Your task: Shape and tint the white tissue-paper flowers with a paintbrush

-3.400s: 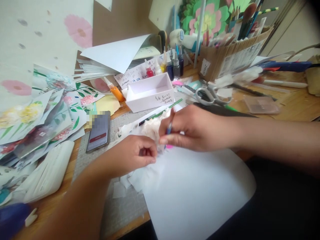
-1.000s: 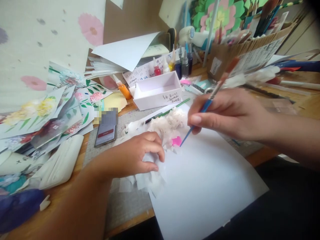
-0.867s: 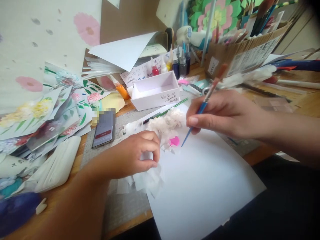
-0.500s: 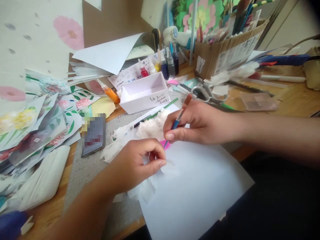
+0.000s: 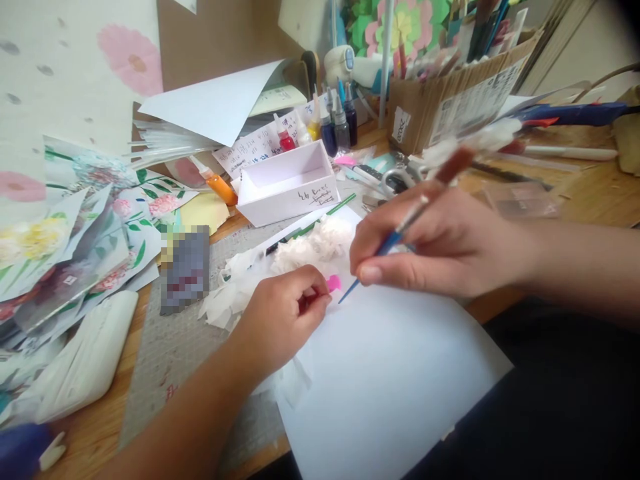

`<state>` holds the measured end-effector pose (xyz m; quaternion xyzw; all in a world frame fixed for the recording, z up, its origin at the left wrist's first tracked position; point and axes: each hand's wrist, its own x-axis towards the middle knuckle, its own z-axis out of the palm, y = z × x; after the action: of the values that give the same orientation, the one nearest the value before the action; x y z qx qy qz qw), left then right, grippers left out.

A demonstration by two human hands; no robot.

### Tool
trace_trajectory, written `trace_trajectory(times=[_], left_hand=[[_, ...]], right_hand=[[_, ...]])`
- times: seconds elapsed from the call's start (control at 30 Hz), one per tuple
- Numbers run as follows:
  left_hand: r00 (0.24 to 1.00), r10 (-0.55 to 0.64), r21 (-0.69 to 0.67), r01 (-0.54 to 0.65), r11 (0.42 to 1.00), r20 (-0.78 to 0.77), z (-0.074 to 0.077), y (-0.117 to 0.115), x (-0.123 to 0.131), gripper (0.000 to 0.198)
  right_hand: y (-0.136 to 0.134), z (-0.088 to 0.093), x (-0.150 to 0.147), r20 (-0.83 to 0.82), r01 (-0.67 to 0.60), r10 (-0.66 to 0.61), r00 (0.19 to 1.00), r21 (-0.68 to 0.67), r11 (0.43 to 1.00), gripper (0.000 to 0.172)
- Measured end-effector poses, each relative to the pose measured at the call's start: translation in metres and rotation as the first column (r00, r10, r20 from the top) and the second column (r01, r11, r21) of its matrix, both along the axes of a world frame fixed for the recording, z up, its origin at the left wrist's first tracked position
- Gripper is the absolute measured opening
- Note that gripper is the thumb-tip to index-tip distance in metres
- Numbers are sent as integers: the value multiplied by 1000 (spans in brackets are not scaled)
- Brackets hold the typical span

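In the head view my right hand point(image 5: 425, 247) grips a slim paintbrush point(image 5: 387, 244) with a blue and silver body and a reddish-brown upper end. Its fine blue tip points down over a white paper sheet point(image 5: 400, 373), a little right of a small bright pink piece point(image 5: 333, 283). My left hand point(image 5: 285, 317) is closed in a pinch, its fingertips right beside the pink piece. Whatever lies between them is hidden. Behind my hands sits a heap of crumpled cream-white thin pieces point(image 5: 315, 247), with more pale scraps point(image 5: 220, 300) to the left.
A white open box point(image 5: 285, 200) stands behind the heap, with several dropper bottles point(image 5: 340, 123) beyond it. A phone point(image 5: 185, 270) lies left on the grey mat point(image 5: 155, 373). Scissors point(image 5: 397, 177) and a cardboard box of brushes point(image 5: 440, 113) are at the right back.
The brush tip has come off the pink piece, and my right hand has shifted right with the brush tilted more. My left hand has moved slightly up, its fingers closing tighter.
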<state>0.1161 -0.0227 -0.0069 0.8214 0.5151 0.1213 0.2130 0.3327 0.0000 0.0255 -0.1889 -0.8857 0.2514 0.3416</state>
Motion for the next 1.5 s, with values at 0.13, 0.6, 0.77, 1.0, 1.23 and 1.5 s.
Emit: trace_trajectory(times=[0.13, 0.6, 0.77, 1.0, 1.23, 1.5], left_hand=[[999, 11, 4, -10, 1000, -33, 2, 1, 2, 7], [995, 9, -107, 1, 994, 95, 1, 3, -4, 5], [989, 14, -175, 12, 985, 149, 9, 9, -14, 9], [981, -180, -167, 165, 972, -77, 32, 21, -47, 14], [894, -392, -165, 361, 918, -219, 21, 24, -50, 19], [906, -408, -186, 383, 905, -117, 27, 22, -46, 7]], right_hand=[[-4, 3, -2, 143, -64, 48, 989, 109, 992, 10], [-2, -4, -14, 292, -137, 72, 954, 208, 968, 18], [-3, -3, -17, 278, -117, 64, 959, 176, 977, 18], [-4, 5, -3, -4, 142, -142, 990, 73, 987, 18], [-3, 5, 0, 30, 101, -102, 994, 55, 993, 17], [2, -1, 4, 21, 131, -132, 991, 26, 991, 19]])
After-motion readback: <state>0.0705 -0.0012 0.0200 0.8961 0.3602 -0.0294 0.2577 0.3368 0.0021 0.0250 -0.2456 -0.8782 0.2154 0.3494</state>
